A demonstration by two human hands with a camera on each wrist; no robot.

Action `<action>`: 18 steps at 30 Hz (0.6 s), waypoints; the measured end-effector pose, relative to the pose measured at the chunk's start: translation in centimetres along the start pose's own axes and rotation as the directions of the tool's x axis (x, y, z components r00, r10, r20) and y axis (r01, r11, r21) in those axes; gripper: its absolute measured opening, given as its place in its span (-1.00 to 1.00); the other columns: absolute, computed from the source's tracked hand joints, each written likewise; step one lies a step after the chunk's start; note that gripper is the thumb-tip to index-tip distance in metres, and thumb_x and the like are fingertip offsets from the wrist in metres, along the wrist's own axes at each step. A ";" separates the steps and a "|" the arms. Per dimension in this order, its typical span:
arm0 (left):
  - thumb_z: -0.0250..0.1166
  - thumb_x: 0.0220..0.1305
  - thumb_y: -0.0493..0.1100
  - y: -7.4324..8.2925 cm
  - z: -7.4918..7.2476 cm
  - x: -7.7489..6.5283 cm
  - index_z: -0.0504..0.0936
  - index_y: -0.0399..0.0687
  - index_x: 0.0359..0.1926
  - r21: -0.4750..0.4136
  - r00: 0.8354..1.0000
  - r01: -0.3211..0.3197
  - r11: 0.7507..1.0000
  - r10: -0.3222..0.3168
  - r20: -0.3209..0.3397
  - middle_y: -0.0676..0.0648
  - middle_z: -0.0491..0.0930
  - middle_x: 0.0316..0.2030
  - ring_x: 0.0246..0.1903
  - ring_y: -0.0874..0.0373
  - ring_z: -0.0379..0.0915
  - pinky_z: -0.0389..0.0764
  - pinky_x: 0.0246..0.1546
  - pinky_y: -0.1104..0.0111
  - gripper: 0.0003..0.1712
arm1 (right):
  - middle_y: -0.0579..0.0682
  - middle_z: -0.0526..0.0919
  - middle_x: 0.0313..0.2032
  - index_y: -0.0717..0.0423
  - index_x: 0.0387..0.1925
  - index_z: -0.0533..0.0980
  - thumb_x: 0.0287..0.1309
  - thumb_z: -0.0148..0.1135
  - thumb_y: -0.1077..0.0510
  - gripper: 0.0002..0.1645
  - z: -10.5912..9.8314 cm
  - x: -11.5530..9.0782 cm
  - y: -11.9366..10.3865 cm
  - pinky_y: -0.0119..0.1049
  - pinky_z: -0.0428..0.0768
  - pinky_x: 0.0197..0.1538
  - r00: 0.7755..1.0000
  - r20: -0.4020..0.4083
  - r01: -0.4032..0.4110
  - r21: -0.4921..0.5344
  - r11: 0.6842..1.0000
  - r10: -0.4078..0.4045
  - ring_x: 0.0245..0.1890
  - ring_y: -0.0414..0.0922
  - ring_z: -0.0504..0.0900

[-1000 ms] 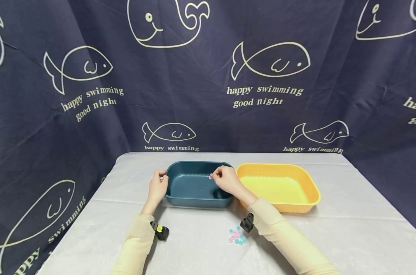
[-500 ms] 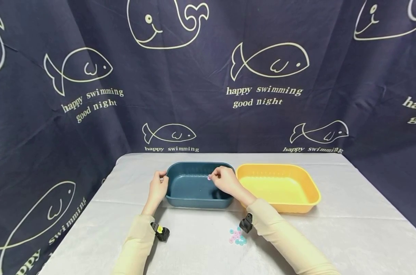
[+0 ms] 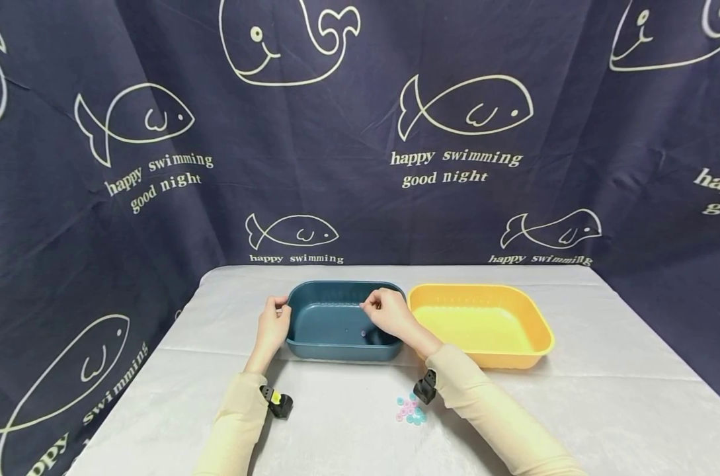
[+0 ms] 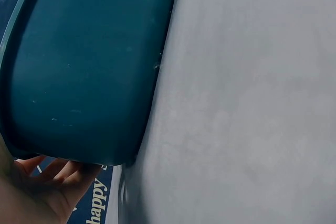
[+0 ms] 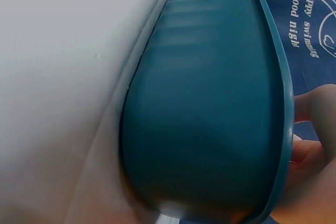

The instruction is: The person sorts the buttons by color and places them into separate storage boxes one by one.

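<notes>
A dark teal rectangular tub (image 3: 330, 352) stands on the table, its long side facing me. At its left end my left hand (image 3: 273, 324) grips the wall by the rim; in the left wrist view the fingers (image 4: 79, 179) lie against the tub's end. My right hand (image 3: 389, 312) hovers over the right part of the tub, thumb and forefinger bent close together, with no bead showing between them. Below the fingertips a small purplish bead (image 3: 363, 334) shows inside the tub. In the right wrist view the tub's near wall (image 5: 210, 103) partly hides the right hand's fingers.
A yellow tub (image 3: 479, 359) stands close beside the teal one on the right, beneath my right forearm. Several small pink and light-blue beads (image 3: 410, 410) lie in a cluster on the white-covered table (image 3: 336, 416). A dark printed curtain (image 3: 360, 132) hangs behind.
The pinkish bead, earlier pinched at my right fingertips, has been let go and now shows lower, inside the teal tub. Both hands have stayed nearly where they were.
</notes>
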State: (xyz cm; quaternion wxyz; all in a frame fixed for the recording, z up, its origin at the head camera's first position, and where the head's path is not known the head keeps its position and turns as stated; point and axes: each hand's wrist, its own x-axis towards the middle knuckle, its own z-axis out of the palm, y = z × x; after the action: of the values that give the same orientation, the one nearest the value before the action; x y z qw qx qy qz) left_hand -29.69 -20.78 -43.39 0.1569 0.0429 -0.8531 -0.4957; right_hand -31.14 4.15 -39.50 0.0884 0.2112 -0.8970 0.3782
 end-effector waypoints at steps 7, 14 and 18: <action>-0.09 0.35 -0.27 0.0 0.0 0.0 0.35 -0.37 0.10 -0.008 1.000 0.007 1.000 -0.007 0.005 -0.39 0.43 0.06 0.00 -0.23 0.49 0.53 -0.01 0.02 -0.64 | -0.07 0.58 -0.50 0.11 -0.54 0.59 0.10 0.20 0.23 -0.85 -0.2 -0.1 0.1 -0.40 0.41 -0.40 1.000 -0.014 0.001 -0.003 1.000 -0.001 -0.53 -0.23 0.42; -0.09 0.34 -0.27 0.0 0.0 -0.2 0.35 -0.38 0.09 -0.020 1.000 0.004 1.000 -0.004 0.001 -0.39 0.44 0.05 -0.01 -0.23 0.49 0.53 -0.01 0.02 -0.63 | -0.07 0.60 -0.47 0.14 -0.55 0.58 0.11 0.20 0.22 -0.84 -0.4 -0.3 -0.1 -0.40 0.38 -0.39 1.000 0.010 -0.009 0.025 1.000 0.009 -0.52 -0.23 0.43; -0.09 0.35 -0.26 0.0 0.0 -0.1 0.35 -0.38 0.10 -0.015 1.000 0.005 1.000 -0.005 0.002 -0.39 0.44 0.04 -0.01 -0.23 0.49 0.52 -0.01 0.02 -0.63 | -0.07 0.60 -0.47 0.13 -0.54 0.60 0.12 0.20 0.22 -0.84 -0.6 -0.5 -0.1 -0.41 0.38 -0.40 1.000 0.007 0.002 0.029 1.000 -0.002 -0.52 -0.22 0.43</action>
State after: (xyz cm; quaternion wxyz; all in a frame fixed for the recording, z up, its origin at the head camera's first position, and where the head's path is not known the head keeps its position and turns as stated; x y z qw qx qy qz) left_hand -29.56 -20.71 -43.41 0.1552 0.0431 -0.8494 -0.5025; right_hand -30.68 4.67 -39.23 0.0826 0.2147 -0.8915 0.3902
